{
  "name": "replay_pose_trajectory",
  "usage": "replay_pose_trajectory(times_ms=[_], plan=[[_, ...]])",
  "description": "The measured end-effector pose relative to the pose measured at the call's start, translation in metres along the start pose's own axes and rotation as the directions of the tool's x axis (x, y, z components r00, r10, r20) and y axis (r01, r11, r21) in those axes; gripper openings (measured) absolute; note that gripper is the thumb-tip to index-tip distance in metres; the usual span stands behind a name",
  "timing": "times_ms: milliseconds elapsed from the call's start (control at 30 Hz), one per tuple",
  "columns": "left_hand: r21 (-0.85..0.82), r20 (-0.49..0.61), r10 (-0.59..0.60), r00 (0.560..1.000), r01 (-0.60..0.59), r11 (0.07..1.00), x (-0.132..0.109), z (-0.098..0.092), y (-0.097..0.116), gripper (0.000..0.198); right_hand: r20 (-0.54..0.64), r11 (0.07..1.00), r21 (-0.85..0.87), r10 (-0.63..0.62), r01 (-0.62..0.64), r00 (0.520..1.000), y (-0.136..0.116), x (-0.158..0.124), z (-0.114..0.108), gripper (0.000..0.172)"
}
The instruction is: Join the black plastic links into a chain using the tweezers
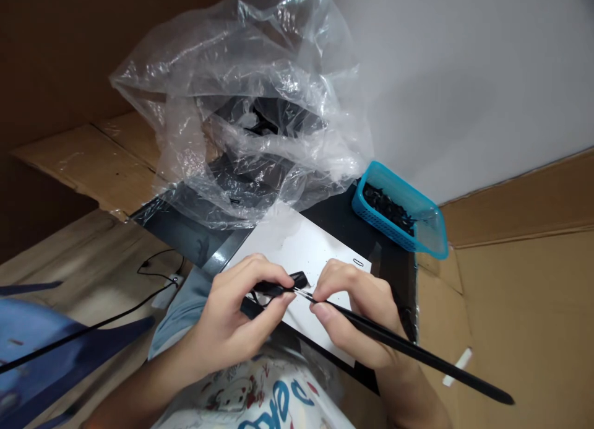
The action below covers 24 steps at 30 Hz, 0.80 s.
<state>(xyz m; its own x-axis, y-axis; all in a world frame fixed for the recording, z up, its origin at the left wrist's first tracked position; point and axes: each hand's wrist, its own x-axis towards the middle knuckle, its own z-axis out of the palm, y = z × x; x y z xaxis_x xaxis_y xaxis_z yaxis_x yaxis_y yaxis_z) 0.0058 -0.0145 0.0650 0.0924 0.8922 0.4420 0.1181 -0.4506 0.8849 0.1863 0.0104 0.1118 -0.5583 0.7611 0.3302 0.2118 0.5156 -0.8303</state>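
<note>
My left hand [253, 302] pinches a small black part [273, 289] between thumb and fingertips, with a thin black loop hanging below it. In my right hand [355, 299] is a slim black-handled tool [408, 342] gripped near its front like a pen. Its thin metal tip points left and meets the black part at my left fingertips; whether it goes in is too small to tell. Another dark piece [301, 279] shows just behind those fingers. Beneath both hands lies a white sheet [297, 237] with dark specks and a small black ring [358, 262] on it.
A large clear plastic bag [260, 64] with black items inside stands at the back of the black table [334, 209]. To the right, a blue basket [431, 228] holds many small black pieces. Cardboard [524, 280] lies at right. A blue stool [55, 348] and cable are at left.
</note>
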Motion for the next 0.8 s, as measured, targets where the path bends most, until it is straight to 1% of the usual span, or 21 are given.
replay_pose_trajectory(times_ms=[67,133,200,233,300,367,400,467,567,667,733,800], plan=[[0.004,-0.007,0.005,1.0,-0.005,1.0,0.0,0.0,0.0,0.018,-0.011,1.0,0.004,0.021,-0.021,1.0,-0.001,0.001,0.0,0.017],[0.009,-0.016,0.009,1.0,-0.008,1.0,0.001,0.0,0.0,0.018,-0.006,0.997,0.052,0.065,-0.065,0.998,0.002,0.001,0.001,0.017],[0.005,-0.015,0.003,1.0,-0.003,1.0,0.001,0.0,0.001,0.018,-0.002,0.98,0.158,0.126,-0.124,0.992,0.008,0.0,0.002,0.015],[-0.003,-0.009,-0.007,1.0,0.007,1.0,0.001,-0.001,0.002,0.017,-0.004,0.96,0.238,0.152,-0.147,0.988,0.012,0.0,0.003,0.014],[-0.049,0.007,-0.04,0.999,0.04,0.998,0.002,-0.002,0.003,0.015,-0.015,0.884,0.439,0.186,-0.16,0.983,0.02,0.002,0.008,0.01],[-0.126,0.019,-0.081,0.997,0.083,0.989,0.003,-0.002,0.003,0.011,-0.023,0.756,0.636,0.219,-0.155,0.975,0.025,0.005,0.014,0.007],[-0.165,0.022,-0.1,0.995,0.102,0.981,0.003,-0.002,0.004,0.008,-0.023,0.686,0.712,0.241,-0.153,0.97,0.027,0.008,0.018,0.006],[-0.226,0.024,-0.13,0.991,0.132,0.965,0.004,-0.002,0.004,0.003,-0.014,0.567,0.808,0.295,-0.163,0.955,0.028,0.012,0.025,0.006],[-0.277,0.032,-0.149,0.988,0.152,0.949,0.006,-0.001,0.005,0.004,0.024,0.44,0.88,0.339,-0.181,0.941,0.028,0.017,0.033,0.007],[-0.313,0.051,-0.149,0.987,0.158,0.937,0.006,0.0,0.005,0.005,0.049,0.349,0.922,0.319,-0.165,0.946,0.027,0.02,0.035,0.005],[-0.322,0.06,-0.147,0.987,0.159,0.933,0.006,0.001,0.004,0.003,0.038,0.337,0.931,0.288,-0.138,0.957,0.027,0.02,0.033,0.004],[-0.31,0.051,-0.135,0.99,0.144,0.94,0.005,0.003,0.004,0.005,0.012,0.375,0.92,0.258,-0.111,0.966,0.026,0.02,0.029,0.004]])
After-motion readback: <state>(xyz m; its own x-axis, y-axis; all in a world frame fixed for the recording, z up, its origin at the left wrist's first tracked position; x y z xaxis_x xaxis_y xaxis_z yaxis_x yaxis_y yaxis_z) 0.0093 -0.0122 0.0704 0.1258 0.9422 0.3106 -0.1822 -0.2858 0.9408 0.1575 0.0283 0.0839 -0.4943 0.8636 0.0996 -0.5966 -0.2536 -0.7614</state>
